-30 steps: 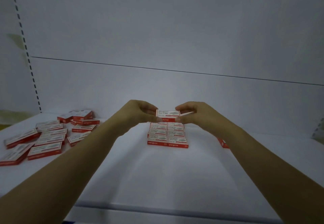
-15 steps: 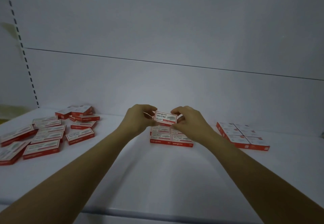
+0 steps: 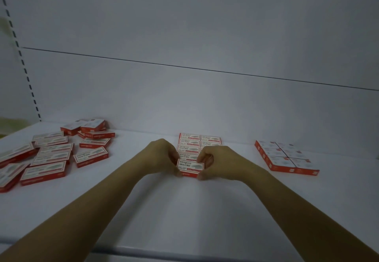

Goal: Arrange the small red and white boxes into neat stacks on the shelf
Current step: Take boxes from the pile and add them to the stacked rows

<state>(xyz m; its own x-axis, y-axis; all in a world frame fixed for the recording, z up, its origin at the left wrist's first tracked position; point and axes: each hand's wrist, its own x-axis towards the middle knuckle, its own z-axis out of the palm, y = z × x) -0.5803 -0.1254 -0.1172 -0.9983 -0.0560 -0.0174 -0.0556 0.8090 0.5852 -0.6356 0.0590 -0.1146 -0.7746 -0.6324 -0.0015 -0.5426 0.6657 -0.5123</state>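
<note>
Pinching one small red and white box (image 3: pixel 190 166) from either end, both hands meet near the middle of the white shelf (image 3: pixel 184 210). The left hand (image 3: pixel 164 157) has its fingers curled round the box's left end, and the right hand (image 3: pixel 220 161) curls thumb and fingers round the right end, so neither is spread open. The box lies flat, label up and red front edge towards the camera. It sits at the near end of the left column of the centre block (image 3: pixel 211 138), a flat group of like boxes set in two columns running back towards the rear panel (image 3: pixel 184 101). Whether the box has settled onto the shelf or hangs just above it I cannot tell. Well apart to the right lies a second tidy block (image 3: pixel 287 157), also two columns wide. On the left of the shelf, loose boxes (image 3: pixel 51 155) lie scattered at odd angles, some overlapping.
</note>
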